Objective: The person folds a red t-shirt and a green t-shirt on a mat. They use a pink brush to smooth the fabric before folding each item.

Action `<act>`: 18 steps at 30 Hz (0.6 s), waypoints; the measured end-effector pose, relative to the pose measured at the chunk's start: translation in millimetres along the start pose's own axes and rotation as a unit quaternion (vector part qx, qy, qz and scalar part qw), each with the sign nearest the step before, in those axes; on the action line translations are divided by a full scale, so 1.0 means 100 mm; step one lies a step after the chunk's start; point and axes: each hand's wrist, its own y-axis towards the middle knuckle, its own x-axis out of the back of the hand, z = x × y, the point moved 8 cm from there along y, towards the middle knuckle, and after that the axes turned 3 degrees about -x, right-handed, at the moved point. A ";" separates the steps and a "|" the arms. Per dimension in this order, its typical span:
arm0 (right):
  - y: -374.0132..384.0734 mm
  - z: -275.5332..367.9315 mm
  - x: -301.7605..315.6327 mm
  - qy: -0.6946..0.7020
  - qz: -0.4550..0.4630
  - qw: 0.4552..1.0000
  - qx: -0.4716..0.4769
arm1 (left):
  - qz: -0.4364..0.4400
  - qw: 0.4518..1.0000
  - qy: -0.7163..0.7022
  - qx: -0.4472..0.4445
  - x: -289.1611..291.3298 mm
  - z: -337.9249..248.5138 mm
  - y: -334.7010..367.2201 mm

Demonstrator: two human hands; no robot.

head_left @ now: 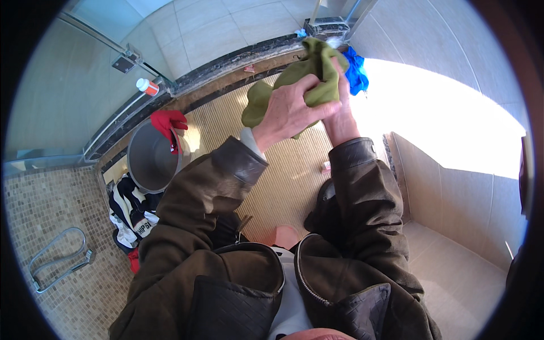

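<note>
The grip of the left hand point(288, 107) is holding the crumpled olive-green cloth point(292, 75) above the ribbed beige mat point(283, 181); whether the right hand point(340, 120) is gripping, I cannot tell. Loose folds are dangling, risking a drop if that hold slackens.

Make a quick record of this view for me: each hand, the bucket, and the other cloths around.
Left hand: gripping the olive-green cloth
Right hand: against the same cloth, fingers partly hidden
Bucket: grey, to the left
Red cloth: draped over the bucket's rim
Blue cloth: beyond the right hand
Clothes pile: beside the bucket, mostly black and white
Floor mat: ribbed, beige, below the hands
</note>
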 end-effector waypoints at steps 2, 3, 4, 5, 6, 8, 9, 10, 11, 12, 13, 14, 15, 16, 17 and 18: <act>-0.11 -0.46 -0.17 0.016 -0.038 0.999 -0.006 | -0.130 0.991 -0.009 -0.003 0.26 0.30 0.01; -0.13 -0.61 -0.06 0.008 -0.048 0.998 -0.048 | -0.205 0.976 -0.046 0.051 0.41 0.45 0.05; -0.19 -0.67 -0.14 -0.006 -0.043 0.998 -0.043 | -0.243 0.969 -0.009 0.047 0.64 0.54 0.12; -0.23 -0.70 -0.20 -0.019 -0.039 0.998 -0.039 | -0.281 0.958 0.028 0.045 0.82 0.50 0.13; -0.23 -0.69 -0.17 -0.023 -0.044 0.998 -0.028 | -0.273 0.960 0.009 0.056 0.75 0.49 0.11; -0.16 -0.60 -0.14 -0.007 -0.060 0.997 -0.045 | -0.222 0.973 -0.052 0.042 0.42 0.48 0.01; -0.14 -0.44 -0.09 -0.006 -0.072 0.996 -0.045 | -0.178 0.984 -0.002 0.003 0.15 0.29 -0.07; -0.13 -0.35 -0.01 0.039 -0.041 0.996 -0.066 | -0.150 0.989 -0.001 0.004 0.08 0.19 -0.05; -0.11 -0.39 0.10 0.046 -0.060 0.996 -0.052 | -0.119 0.993 0.001 0.010 0.00 0.16 -0.05; -0.09 -0.47 0.10 0.052 -0.072 0.995 -0.041 | -0.131 0.991 -0.029 0.009 0.09 0.25 0.02; -0.06 -0.54 0.10 0.059 -0.084 0.994 -0.030 | -0.193 0.981 0.002 0.013 0.30 0.31 0.06; -0.18 -0.59 -0.09 0.047 -0.072 0.995 -0.044 | -0.238 0.970 0.048 0.016 0.52 0.41 0.06; -0.24 -0.56 -0.20 0.013 -0.052 0.997 -0.057 | -0.281 0.955 0.089 0.015 0.71 0.45 0.08; -0.25 -0.51 -0.23 -0.019 -0.026 0.997 -0.065 | -0.267 0.963 0.011 0.035 0.79 0.57 0.14; -0.25 -0.43 -0.26 -0.050 0.001 0.996 -0.071 | -0.249 0.965 -0.066 0.052 0.84 0.62 0.20; -0.24 -0.37 -0.25 -0.120 -0.011 0.990 -0.068 | -0.238 0.968 -0.060 0.045 0.88 0.59 0.21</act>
